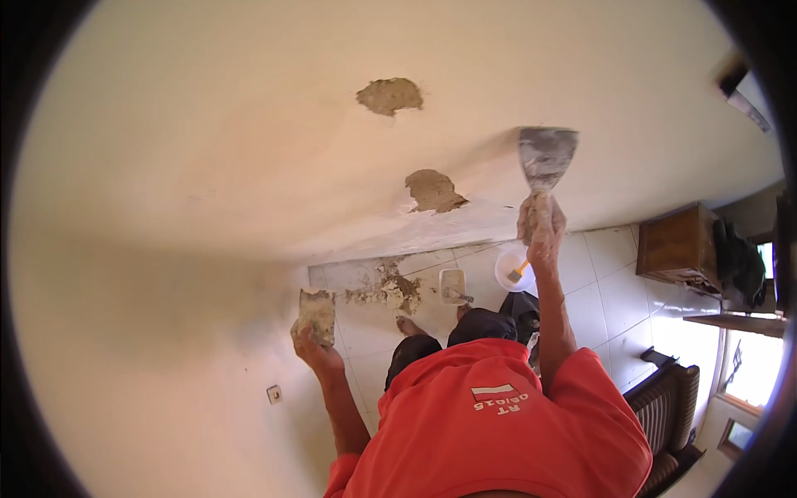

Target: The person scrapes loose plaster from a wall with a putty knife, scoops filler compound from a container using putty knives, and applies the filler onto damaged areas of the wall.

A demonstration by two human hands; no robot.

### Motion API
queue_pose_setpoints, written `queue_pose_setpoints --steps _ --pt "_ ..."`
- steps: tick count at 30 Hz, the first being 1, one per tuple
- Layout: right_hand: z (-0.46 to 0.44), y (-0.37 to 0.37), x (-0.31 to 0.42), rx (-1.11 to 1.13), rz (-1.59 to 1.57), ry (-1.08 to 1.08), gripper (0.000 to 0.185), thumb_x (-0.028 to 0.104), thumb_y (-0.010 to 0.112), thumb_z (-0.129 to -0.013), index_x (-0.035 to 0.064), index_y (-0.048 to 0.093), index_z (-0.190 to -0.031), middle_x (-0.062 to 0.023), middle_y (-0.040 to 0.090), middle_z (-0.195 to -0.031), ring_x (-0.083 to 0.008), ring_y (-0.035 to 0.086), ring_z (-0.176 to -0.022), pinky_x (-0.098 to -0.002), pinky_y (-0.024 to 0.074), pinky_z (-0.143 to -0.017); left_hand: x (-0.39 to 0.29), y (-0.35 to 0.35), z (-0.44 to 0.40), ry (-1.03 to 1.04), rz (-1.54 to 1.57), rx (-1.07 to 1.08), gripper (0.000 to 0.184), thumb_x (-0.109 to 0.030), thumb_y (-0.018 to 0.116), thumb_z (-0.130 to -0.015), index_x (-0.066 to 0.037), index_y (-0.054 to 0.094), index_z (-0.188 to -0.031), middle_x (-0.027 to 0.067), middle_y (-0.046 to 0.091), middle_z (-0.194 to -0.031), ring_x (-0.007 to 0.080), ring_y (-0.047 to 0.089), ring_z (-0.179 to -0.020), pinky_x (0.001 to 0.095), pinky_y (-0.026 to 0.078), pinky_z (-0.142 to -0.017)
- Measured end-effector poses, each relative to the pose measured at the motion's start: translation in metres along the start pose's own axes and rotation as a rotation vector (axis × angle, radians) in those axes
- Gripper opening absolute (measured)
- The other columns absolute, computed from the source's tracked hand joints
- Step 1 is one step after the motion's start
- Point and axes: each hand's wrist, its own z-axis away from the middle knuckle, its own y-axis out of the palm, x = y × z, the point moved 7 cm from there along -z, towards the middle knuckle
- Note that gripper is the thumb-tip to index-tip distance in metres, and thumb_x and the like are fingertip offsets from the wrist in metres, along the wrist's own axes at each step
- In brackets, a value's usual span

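Observation:
My right hand [542,224] is closed round the handle of a wide putty knife [548,153], its blade pointing up and smeared with pale filler, near the cream wall [274,158]. On the left, my left hand [316,347] grips a flat rectangular plate [317,315] with greyish residue on it. Two rough patches of bare plaster show in the wall: an upper one [390,96] and a lower one [435,191], both left of the putty knife. Whether the blade touches the wall I cannot tell.
Plaster debris [400,294] lies on the tiled floor by my feet. Beside it are a rectangular tub [452,286] with a tool and a round white bucket [512,269] with a yellow-handled brush. A wooden cabinet [678,249] and a striped chair [669,407] stand at right.

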Motion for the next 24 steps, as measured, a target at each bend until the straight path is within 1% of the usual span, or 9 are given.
queue_pose_setpoints --steps 2,4,9,11,14,18,21,23,24 --pt "0.002 0.004 0.007 -0.056 -0.138 0.021 0.042 0.041 0.046 -0.100 0.0029 0.055 -0.085 -0.0038 0.048 -0.058 -0.0094 0.040 -0.042 -0.0223 0.0326 -0.037 0.003 0.004 0.005 -0.012 0.034 -0.012 0.026 -0.011 0.059 -0.085 -0.001 0.057 -0.108 0.0083 0.062 -0.106 0.0204 0.063 -0.096 0.0321 0.052 -0.082" --pt "0.002 0.001 -0.003 -0.016 -0.112 0.025 0.043 0.042 0.046 -0.100 0.0029 0.055 -0.085 -0.0041 0.049 -0.059 -0.0095 0.040 -0.041 -0.0222 0.0324 -0.037 0.006 0.013 0.011 -0.039 0.050 -0.015 0.022 -0.008 0.058 -0.086 -0.002 0.056 -0.107 0.0080 0.062 -0.105 0.0192 0.063 -0.096 0.0326 0.053 -0.081" --pt "0.039 -0.010 -0.055 0.044 -0.017 0.125 0.044 0.044 0.045 -0.100 0.0030 0.054 -0.086 -0.0045 0.050 -0.060 -0.0091 0.040 -0.041 -0.0219 0.0325 -0.037 0.021 -0.013 0.015 -0.045 0.049 -0.035 0.019 -0.006 0.053 -0.089 -0.002 0.056 -0.107 0.0070 0.062 -0.103 0.0187 0.063 -0.096 0.0335 0.053 -0.083" --pt "0.055 -0.014 -0.068 -0.038 0.026 0.176 0.045 0.044 0.043 -0.101 0.0051 0.055 -0.083 -0.0017 0.049 -0.055 -0.0071 0.038 -0.039 -0.0215 0.0275 -0.035 0.027 -0.019 0.014 -0.099 0.074 -0.054 0.019 -0.007 0.054 -0.089 -0.001 0.057 -0.107 0.0070 0.062 -0.102 0.0189 0.063 -0.095 0.0329 0.053 -0.084" --pt "0.071 -0.022 -0.096 -0.076 0.034 0.256 0.041 0.041 0.048 -0.101 0.0022 0.057 -0.094 -0.0005 0.047 -0.058 -0.0055 0.037 -0.039 -0.0207 0.0281 -0.035 0.035 -0.029 0.008 -0.121 0.068 -0.013 0.025 -0.010 0.058 -0.086 -0.002 0.056 -0.110 0.0077 0.061 -0.109 0.0213 0.060 -0.102 0.0351 0.051 -0.089" --pt "0.094 -0.020 -0.111 -0.195 0.051 0.389 0.045 0.041 0.051 -0.100 -0.0016 0.058 -0.112 0.0010 0.046 -0.061 -0.0047 0.037 -0.039 -0.0209 0.0292 -0.034 0.036 -0.032 0.002 -0.175 0.029 -0.011 0.026 -0.011 0.058 -0.086 -0.002 0.056 -0.110 0.0079 0.061 -0.110 0.0214 0.060 -0.102 0.0347 0.051 -0.089" --pt "0.110 -0.017 -0.124 -0.229 0.064 0.384 0.044 0.038 0.052 -0.100 -0.0018 0.057 -0.117 0.0015 0.045 -0.061 -0.0050 0.037 -0.039 -0.0210 0.0293 -0.034 0.040 -0.035 -0.010 -0.182 0.029 0.021 0.027 -0.011 0.058 -0.087 -0.002 0.056 -0.112 0.0080 0.061 -0.110 0.0213 0.060 -0.103 0.0336 0.050 -0.089" --pt "0.121 -0.009 -0.128 -0.206 0.054 0.416 0.042 0.036 0.053 -0.100 -0.0014 0.057 -0.117 0.0016 0.046 -0.062 -0.0050 0.037 -0.039 -0.0207 0.0297 -0.034 0.038 -0.040 -0.020 -0.165 0.007 0.013 0.026 -0.011 0.057 -0.087 -0.001 0.055 -0.111 0.0070 0.062 -0.102 0.0190 0.062 -0.094 0.0323 0.052 -0.081" --pt "0.129 -0.003 -0.131 -0.171 0.043 0.454 0.039 0.034 0.054 -0.100 -0.0010 0.056 -0.117 0.0017 0.046 -0.062 -0.0050 0.037 -0.039 -0.0203 0.0301 -0.035 0.035 -0.040 -0.025 -0.173 0.006 0.019 0.026 -0.011 0.057 -0.087 -0.001 0.055 -0.111 0.0070 0.062 -0.102 0.0190 0.062 -0.094 0.0323 0.052 -0.081"
